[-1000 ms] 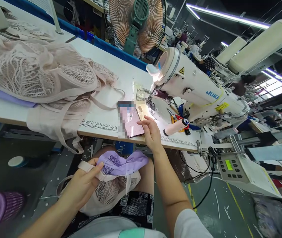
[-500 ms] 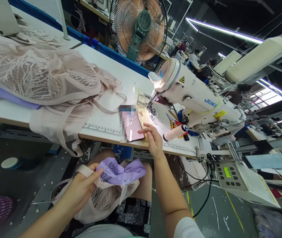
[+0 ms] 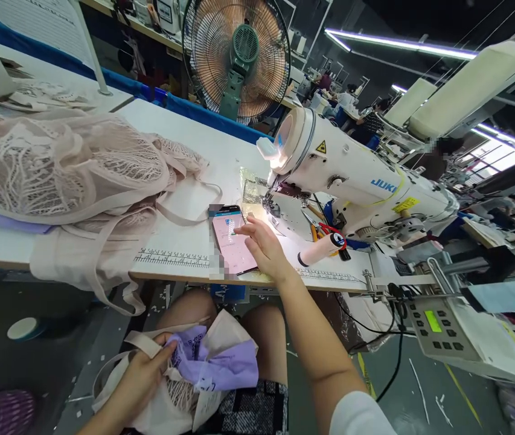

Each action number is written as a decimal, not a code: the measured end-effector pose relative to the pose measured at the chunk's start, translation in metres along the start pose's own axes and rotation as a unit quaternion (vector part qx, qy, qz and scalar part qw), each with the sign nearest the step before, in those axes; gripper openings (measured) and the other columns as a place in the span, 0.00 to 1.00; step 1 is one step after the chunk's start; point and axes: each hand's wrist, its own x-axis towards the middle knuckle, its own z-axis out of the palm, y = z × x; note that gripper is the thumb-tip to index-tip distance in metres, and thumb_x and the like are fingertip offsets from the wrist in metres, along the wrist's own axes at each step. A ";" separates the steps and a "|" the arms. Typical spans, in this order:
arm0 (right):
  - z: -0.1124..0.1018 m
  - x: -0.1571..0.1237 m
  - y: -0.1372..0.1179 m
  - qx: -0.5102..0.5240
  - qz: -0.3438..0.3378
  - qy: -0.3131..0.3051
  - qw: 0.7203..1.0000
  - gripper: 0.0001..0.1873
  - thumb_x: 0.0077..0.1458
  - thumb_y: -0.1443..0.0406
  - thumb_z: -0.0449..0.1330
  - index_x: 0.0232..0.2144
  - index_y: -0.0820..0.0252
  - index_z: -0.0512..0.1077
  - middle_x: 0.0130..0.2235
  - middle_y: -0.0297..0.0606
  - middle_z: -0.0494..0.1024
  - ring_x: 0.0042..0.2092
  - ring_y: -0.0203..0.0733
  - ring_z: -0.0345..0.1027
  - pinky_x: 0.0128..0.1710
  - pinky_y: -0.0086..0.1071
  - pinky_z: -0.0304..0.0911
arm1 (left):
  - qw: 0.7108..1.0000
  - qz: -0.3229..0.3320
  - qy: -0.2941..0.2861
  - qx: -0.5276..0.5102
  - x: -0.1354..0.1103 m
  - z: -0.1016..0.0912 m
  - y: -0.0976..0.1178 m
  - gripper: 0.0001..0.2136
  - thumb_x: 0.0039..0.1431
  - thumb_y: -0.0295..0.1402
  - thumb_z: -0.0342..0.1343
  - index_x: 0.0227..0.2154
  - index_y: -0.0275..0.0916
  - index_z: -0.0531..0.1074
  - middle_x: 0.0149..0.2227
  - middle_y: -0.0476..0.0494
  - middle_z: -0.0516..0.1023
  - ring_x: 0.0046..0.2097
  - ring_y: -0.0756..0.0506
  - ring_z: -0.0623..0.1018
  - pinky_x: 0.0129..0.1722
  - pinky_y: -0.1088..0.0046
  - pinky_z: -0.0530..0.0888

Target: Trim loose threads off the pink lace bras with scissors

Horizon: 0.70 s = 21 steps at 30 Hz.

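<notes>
In my lap lies a beige lace bra (image 3: 180, 393), its strap and edge pinched in my left hand (image 3: 142, 371). A crumpled purple sheet (image 3: 232, 365) printed with QR codes is bunched against the bra, also at my left fingers. My right hand (image 3: 264, 248) is over a smartphone (image 3: 234, 251) on the table's front edge. Its fingers are apart and hold nothing; the index fingertip is at the lit pink screen, though whether it touches I cannot tell.
A pile of beige lace garments (image 3: 67, 163) covers the table's left side, straps hanging over the edge. Right of the phone stand a JUKI sewing machine (image 3: 352, 169), a pink thread spool (image 3: 320, 249) and scissors (image 3: 316, 232). A fan (image 3: 243, 48) is behind; a control box (image 3: 438, 329) hangs right.
My right hand has moved up and left over the phone, whose screen now shows different content. My left hand has lowered slightly, and the purple sheet is more crumpled. The view has shifted.
</notes>
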 end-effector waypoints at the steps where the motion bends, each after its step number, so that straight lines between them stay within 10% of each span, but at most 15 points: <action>1: 0.000 -0.001 0.000 0.001 0.003 -0.004 1.000 0.13 0.58 0.59 0.45 0.42 0.56 0.63 0.44 0.39 0.74 0.58 0.41 0.53 0.57 0.44 0.51 | 1.000 -0.005 0.005 -0.001 0.001 0.002 0.001 0.15 0.25 0.34 0.70 0.19 0.38 0.72 0.19 0.53 0.73 0.25 0.50 0.72 0.29 0.79 0.71; 12: -0.006 0.001 0.002 0.008 0.013 0.006 1.000 0.15 0.59 0.58 0.44 0.44 0.56 0.63 0.44 0.38 0.74 0.59 0.43 0.51 0.55 0.44 0.52 | 0.999 0.011 0.002 0.046 0.009 0.001 0.000 0.13 0.31 0.37 0.68 0.19 0.36 0.71 0.19 0.53 0.71 0.25 0.51 0.69 0.26 0.81 0.69; 21: -0.011 0.001 0.008 0.046 0.066 0.044 0.996 0.12 0.59 0.62 0.44 0.43 0.56 0.63 0.43 0.36 0.75 0.56 0.39 0.56 0.55 0.39 0.52 | 0.991 -0.011 0.124 0.051 0.013 0.010 0.006 0.14 0.28 0.33 0.68 0.20 0.37 0.69 0.19 0.54 0.73 0.27 0.50 0.72 0.27 0.80 0.69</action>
